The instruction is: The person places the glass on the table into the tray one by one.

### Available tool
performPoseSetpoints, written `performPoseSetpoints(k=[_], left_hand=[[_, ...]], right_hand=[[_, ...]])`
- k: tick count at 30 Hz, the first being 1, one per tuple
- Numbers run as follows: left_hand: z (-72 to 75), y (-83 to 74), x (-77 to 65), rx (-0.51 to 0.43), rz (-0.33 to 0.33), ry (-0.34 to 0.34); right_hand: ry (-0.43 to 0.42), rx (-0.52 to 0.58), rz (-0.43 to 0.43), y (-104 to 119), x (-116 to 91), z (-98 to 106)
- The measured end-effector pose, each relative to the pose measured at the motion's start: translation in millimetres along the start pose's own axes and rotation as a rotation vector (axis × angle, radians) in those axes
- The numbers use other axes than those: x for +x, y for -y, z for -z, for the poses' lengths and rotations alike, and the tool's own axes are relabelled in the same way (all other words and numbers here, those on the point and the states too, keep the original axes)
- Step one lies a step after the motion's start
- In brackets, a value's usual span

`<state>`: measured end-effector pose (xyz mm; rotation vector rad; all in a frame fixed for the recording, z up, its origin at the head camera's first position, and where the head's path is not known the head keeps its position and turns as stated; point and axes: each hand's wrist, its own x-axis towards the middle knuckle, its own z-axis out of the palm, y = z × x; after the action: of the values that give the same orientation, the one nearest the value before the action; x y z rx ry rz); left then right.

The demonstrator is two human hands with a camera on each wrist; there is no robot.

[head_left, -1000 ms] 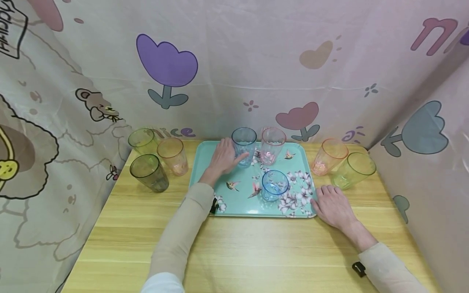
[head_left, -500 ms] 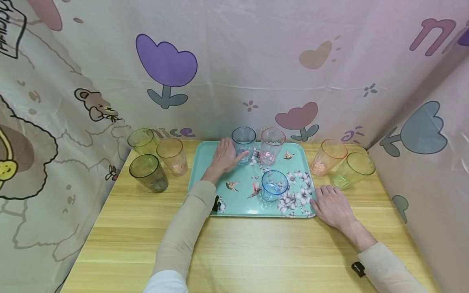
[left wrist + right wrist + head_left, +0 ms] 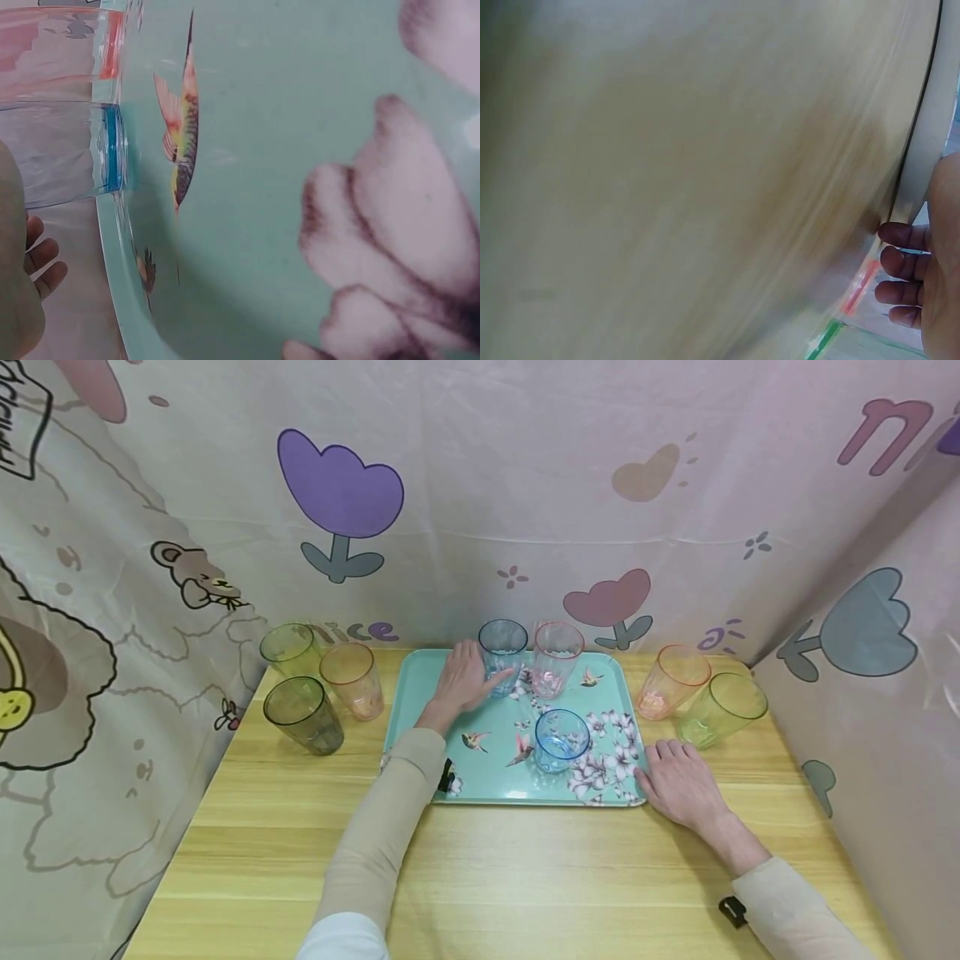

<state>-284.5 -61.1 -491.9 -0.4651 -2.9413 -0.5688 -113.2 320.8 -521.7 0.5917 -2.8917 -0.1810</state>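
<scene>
In the head view my left hand (image 3: 461, 677) is at the left side of a tall clear blue glass (image 3: 504, 647), its thumb stretched across the front. The left wrist view shows the blue base (image 3: 112, 150) of this glass on the tray, with my fingertips (image 3: 46, 255) beside it. Just right of it stands a pink-rimmed glass (image 3: 558, 660), and nearer the front a short blue glass (image 3: 562, 743). All three are on a turquoise tray (image 3: 491, 777) printed with birds and flowers. My right hand (image 3: 686, 781) rests on the table, thumb at the tray's right edge.
Left of the tray stand a yellow-green glass (image 3: 288, 652), an orange glass (image 3: 352, 681) and a dark grey-green glass (image 3: 306, 714). On the right are an orange glass (image 3: 671, 681) and a yellow-green glass (image 3: 723, 710). A printed curtain (image 3: 480, 485) hangs behind the wooden table (image 3: 540, 868).
My left hand has shifted slightly to the right, and the tall blue glass has moved a little rightward with it, closer to the pink-rimmed one. My right hand stays put.
</scene>
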Motion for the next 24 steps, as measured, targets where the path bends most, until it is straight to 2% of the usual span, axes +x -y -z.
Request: performPoseSetpoints(k=[8, 16, 24], left_hand=[[0.5, 0.8, 0.0, -0.029, 0.011, -0.006], [1.6, 4.9, -1.0, -0.092, 0.057, 0.029], [6.9, 8.7, -5.8, -0.104, 0.036, 0.024]], right_hand=[[0.002, 0.003, -0.001, -0.2, 0.1, -0.5], [-0.005, 0.002, 0.004, 0.1, 0.4, -0.4], [-0.002, 0.001, 0.001, 0.2, 0.8, 0.4]])
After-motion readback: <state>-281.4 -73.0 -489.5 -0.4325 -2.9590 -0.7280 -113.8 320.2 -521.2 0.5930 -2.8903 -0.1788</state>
